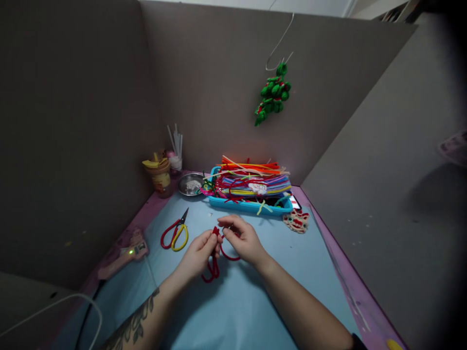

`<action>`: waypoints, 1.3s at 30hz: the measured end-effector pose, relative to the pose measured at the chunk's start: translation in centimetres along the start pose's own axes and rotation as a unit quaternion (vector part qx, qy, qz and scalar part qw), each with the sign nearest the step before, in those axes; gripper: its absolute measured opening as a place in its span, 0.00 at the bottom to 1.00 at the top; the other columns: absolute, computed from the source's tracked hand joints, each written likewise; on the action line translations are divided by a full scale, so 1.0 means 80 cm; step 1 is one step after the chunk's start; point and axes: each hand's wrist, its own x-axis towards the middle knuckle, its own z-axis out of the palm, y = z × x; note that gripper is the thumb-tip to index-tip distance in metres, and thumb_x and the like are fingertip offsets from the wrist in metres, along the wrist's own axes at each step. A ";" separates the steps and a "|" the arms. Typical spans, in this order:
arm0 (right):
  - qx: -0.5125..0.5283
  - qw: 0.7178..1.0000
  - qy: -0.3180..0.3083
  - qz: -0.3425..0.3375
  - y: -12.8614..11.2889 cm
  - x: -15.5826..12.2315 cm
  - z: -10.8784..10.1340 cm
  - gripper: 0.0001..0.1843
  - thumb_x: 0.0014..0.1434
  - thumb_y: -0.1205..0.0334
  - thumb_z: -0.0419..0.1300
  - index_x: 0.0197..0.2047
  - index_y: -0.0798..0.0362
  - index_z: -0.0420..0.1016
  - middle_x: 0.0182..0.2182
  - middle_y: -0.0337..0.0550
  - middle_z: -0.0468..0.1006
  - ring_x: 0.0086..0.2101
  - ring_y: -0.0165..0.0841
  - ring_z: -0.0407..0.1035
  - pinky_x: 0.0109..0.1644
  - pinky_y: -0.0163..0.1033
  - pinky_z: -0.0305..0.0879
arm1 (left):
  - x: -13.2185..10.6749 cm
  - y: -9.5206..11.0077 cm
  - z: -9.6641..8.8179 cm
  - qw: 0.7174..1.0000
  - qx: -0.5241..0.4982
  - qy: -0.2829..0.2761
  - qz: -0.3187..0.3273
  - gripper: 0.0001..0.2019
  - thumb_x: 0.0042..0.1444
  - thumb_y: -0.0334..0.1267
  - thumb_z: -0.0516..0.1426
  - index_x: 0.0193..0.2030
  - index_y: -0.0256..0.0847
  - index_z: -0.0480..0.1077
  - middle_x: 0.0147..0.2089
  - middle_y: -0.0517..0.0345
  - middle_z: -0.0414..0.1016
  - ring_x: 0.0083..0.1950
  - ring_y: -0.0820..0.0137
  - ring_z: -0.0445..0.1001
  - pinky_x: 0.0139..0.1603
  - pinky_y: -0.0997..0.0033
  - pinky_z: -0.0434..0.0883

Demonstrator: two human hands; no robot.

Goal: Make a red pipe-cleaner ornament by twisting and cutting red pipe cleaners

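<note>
1. Red fuzzy stem (215, 270) sits between our two hands, in front of us over the blue sheet (233, 316), with folded ends hanging below our fingers and a curved length reaching rightward.
2. Our left hand (200, 250) is clamped on the folded part, thumb against fingers, with a short tip poking up above the pinch.
3. Our right hand (245, 239) is curled close beside it, by the curved length; we cannot tell whether its fingertips grip that length or only hover.
4. We judge the step in hand to be bending or winding the red length about the pinched fold. The next move would call for a steady left pinch while the right draws the loose curve round, snugly, without crushing the pile.
5. Our own fingers hide where the lengths cross, so we cannot say whether it is one stem or several.
6. A yellow object (394, 344) at the lower right is cut off, and a pale pink shape (455, 147) at the right edge is too blurred to name.
</note>
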 end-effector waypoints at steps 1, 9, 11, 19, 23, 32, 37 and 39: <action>-0.005 1.000 0.016 0.009 0.000 0.000 0.001 0.10 0.57 0.66 0.58 0.42 0.51 0.77 0.37 0.45 0.77 0.37 0.33 0.71 0.38 0.37 0.68 | 0.000 0.000 0.000 1.000 -0.003 0.004 0.002 0.21 0.56 0.57 0.54 0.33 0.38 0.67 0.25 0.63 0.65 0.27 0.74 0.64 0.29 0.75 0.61; 0.009 1.000 0.001 0.020 -0.007 0.002 0.005 0.07 0.56 0.65 0.59 0.27 0.52 0.73 0.31 0.42 0.74 0.35 0.33 0.69 0.36 0.36 0.65 | -0.001 0.001 0.001 0.995 0.089 -0.003 0.051 0.20 0.59 0.55 0.51 0.27 0.40 0.65 0.24 0.60 0.66 0.26 0.73 0.64 0.30 0.74 0.61; 0.015 1.000 0.004 0.019 -0.008 0.002 0.003 0.08 0.56 0.65 0.59 0.25 0.52 0.72 0.30 0.42 0.73 0.34 0.33 0.69 0.38 0.37 0.65 | -0.001 0.001 0.002 0.994 0.097 -0.007 0.051 0.20 0.60 0.55 0.50 0.27 0.40 0.65 0.25 0.60 0.66 0.27 0.73 0.64 0.30 0.73 0.62; 0.000 1.000 0.021 0.001 -0.006 0.000 0.006 0.09 0.59 0.60 0.59 0.28 0.52 0.74 0.30 0.43 0.75 0.36 0.34 0.70 0.40 0.38 0.67 | 0.000 -0.004 -0.001 0.995 0.093 -0.021 0.038 0.19 0.60 0.54 0.49 0.31 0.39 0.65 0.24 0.62 0.64 0.26 0.73 0.62 0.28 0.73 0.60; -0.018 0.998 0.040 -0.049 0.000 -0.005 0.006 0.11 0.62 0.59 0.56 0.43 0.50 0.78 0.40 0.47 0.77 0.42 0.36 0.71 0.45 0.41 0.68 | -0.001 -0.002 0.000 0.998 0.066 -0.006 0.023 0.20 0.59 0.56 0.49 0.32 0.40 0.65 0.23 0.64 0.61 0.25 0.73 0.60 0.26 0.74 0.58; 0.002 0.998 0.006 -0.063 0.003 -0.008 0.009 0.13 0.61 0.59 0.58 0.47 0.48 0.79 0.43 0.48 0.77 0.41 0.35 0.72 0.43 0.41 0.70 | -0.003 0.001 0.000 0.991 0.122 0.022 0.054 0.19 0.61 0.53 0.48 0.26 0.42 0.61 0.22 0.65 0.59 0.24 0.72 0.58 0.27 0.73 0.57; -0.006 1.000 -0.012 0.020 -0.010 -0.003 0.008 0.07 0.54 0.64 0.63 0.37 0.51 0.81 0.30 0.42 0.76 0.31 0.31 0.70 0.33 0.35 0.67 | -0.005 0.002 -0.001 0.967 0.226 0.032 0.114 0.15 0.61 0.45 0.49 0.26 0.42 0.64 0.24 0.62 0.64 0.27 0.70 0.62 0.30 0.71 0.58; -0.010 0.999 -0.016 0.025 -0.012 -0.002 0.007 0.04 0.54 0.66 0.63 0.30 0.51 0.80 0.26 0.41 0.75 0.30 0.32 0.70 0.35 0.36 0.67 | -0.005 0.002 -0.001 0.959 0.251 0.026 0.126 0.15 0.61 0.44 0.49 0.26 0.42 0.65 0.25 0.60 0.66 0.28 0.69 0.64 0.31 0.70 0.59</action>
